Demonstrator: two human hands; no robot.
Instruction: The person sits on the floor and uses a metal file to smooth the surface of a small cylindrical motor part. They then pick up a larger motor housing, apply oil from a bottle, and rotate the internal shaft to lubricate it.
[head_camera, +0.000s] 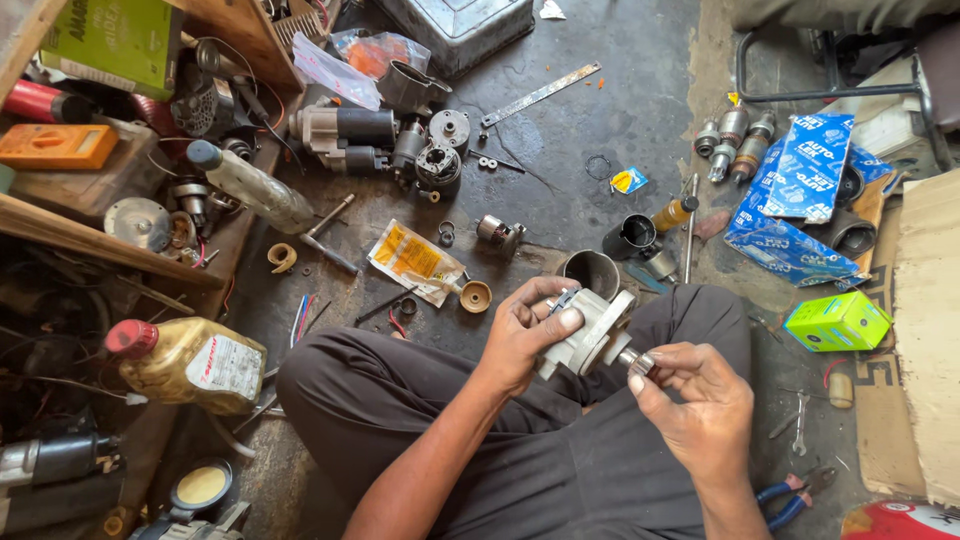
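the left hand (522, 335) was clamped on a pale metal housing (590, 335); the right hand (700, 400) pinched its small end fitting (638, 361); a green box (838, 321) lay right.

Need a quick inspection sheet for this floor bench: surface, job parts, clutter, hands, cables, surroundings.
Surface: dark, stained concrete floor, the person sitting on it.
Job's things: pale metal housing held over the lap; small metal sleeve on its shaft end.
Clutter: starter motor, metal cup, yellow sachet, oil jug, metal ruler, blue cartons, green box, blue-handled pliers.
Hands: left hand grips the housing; right hand pinches the sleeve.
Cables: loose coloured wires on the floor near the left knee.
Surroundings: wooden shelves crowded with parts; orange meter; cardboard.
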